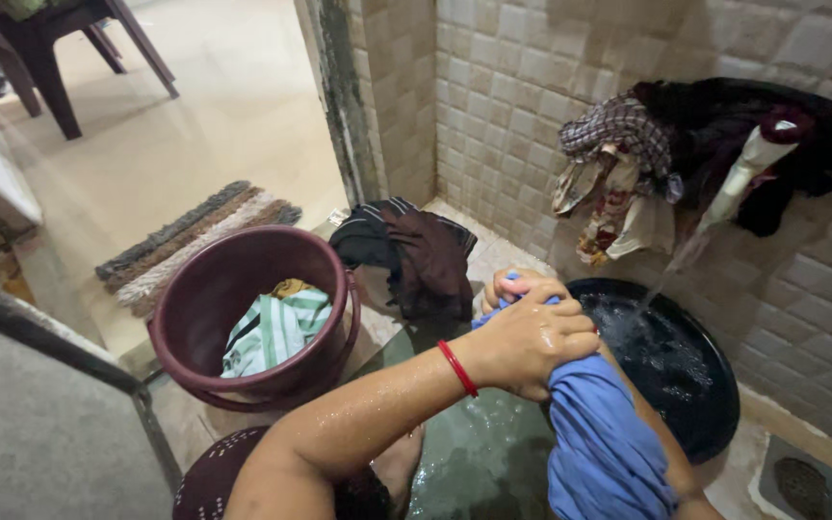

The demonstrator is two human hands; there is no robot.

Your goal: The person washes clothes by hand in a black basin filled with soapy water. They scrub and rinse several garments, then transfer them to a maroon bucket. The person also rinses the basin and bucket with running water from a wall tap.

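While both hands clench it, the blue cloth hangs wet and twisted.

Right hand mostly hidden behind left hand; blue cloth cut off by bottom edge.

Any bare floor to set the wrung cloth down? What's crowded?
Wet floor between maroon bucket and black basin is bare. Both hands grip the blue cloth. Crowded: dark clothes heap behind, bucket part-filled, basin filling.
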